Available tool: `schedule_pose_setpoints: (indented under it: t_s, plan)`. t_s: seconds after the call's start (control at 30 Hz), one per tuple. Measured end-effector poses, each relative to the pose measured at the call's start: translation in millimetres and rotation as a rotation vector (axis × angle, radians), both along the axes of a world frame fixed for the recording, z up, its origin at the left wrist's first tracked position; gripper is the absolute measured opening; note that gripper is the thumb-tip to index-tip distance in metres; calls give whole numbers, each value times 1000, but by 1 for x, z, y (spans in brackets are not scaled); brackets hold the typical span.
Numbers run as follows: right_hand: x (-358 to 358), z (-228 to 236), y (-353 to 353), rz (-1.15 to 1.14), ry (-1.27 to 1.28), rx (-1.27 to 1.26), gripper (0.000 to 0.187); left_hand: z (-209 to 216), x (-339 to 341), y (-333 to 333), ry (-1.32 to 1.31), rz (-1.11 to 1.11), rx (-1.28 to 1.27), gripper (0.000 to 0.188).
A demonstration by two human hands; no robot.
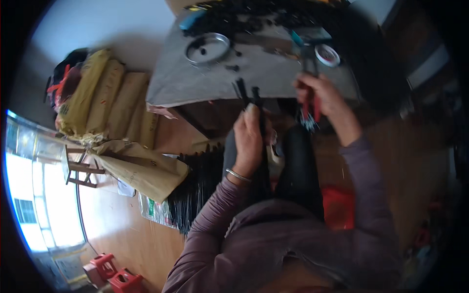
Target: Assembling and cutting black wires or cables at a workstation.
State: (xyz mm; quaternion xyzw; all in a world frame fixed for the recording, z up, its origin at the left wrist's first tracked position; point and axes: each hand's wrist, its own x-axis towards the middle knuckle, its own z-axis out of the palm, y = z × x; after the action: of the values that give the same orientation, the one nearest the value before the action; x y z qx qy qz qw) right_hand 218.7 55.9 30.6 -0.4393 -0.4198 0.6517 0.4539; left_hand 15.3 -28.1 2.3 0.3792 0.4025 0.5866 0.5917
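Observation:
My left hand [248, 139] is closed around a bundle of thin black strips [256, 100] that stick up past my fingers, over the near edge of a grey work table [171, 83]. A metal bangle sits on that wrist. My right hand [320, 95] grips a pair of red-handled pliers [309, 73], jaws pointing up toward the table, a little to the right of the strips. Both purple sleeves come in from below.
On the table lie a round metal dish [207, 48], a roll of tape [327, 54] and a heap of small black parts [254, 17]. Brown sacks [105, 97] are stacked at left. A bundle of long black strips [198, 188] hangs beside my knee. Red stools [115, 273] stand on the wooden floor.

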Motion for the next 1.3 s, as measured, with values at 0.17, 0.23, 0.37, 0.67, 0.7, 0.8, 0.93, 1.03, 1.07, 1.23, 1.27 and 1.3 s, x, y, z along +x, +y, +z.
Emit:
schedule_pose_setpoints:
  t_s: [0.17, 0.23, 0.37, 0.67, 0.7, 0.8, 0.93, 1.03, 1.07, 1.23, 1.27, 1.3]
  plan:
    - [-60, -8, -72, -8, 342, -88, 23, 9, 6, -13, 21, 20, 64, 52]
    - [-68, -12, -86, -44, 341, -62, 23, 11, 8, -18, 10, 21, 114, 53]
    - [-79, -10, -100, -147, 222, -6, 23, 9, 5, -28, 21, 55, 118, 55]
    - [-92, -3, -110, -113, -29, 250, 23, 5, -1, -29, 9, 89, 131, 47]
    - [-94, -3, -111, -109, -31, 246, 23, 5, -1, -28, -7, 83, 132, 47]
    - [-97, -5, -111, -122, -17, 238, 24, 3, -1, -26, -13, 82, 129, 47]
    - [-99, -2, -110, -129, -66, 272, 25, 3, -1, -24, -18, 81, 127, 45]
    - [-100, -1, -110, -150, -61, 273, 26, 2, -2, -24, 8, 81, 119, 43]
    - [-100, -1, -110, -155, -41, 273, 26, 2, -2, -25, 5, 81, 119, 43]
    - [-100, 1, -112, -166, -116, 260, 25, 7, -2, -27, 39, 97, 97, 51]
    - [-101, 2, -112, -172, -113, 248, 25, 6, -1, -27, 36, 99, 96, 51]
    - [-101, 4, -113, -170, -116, 247, 25, 5, -1, -27, 20, 88, 103, 50]
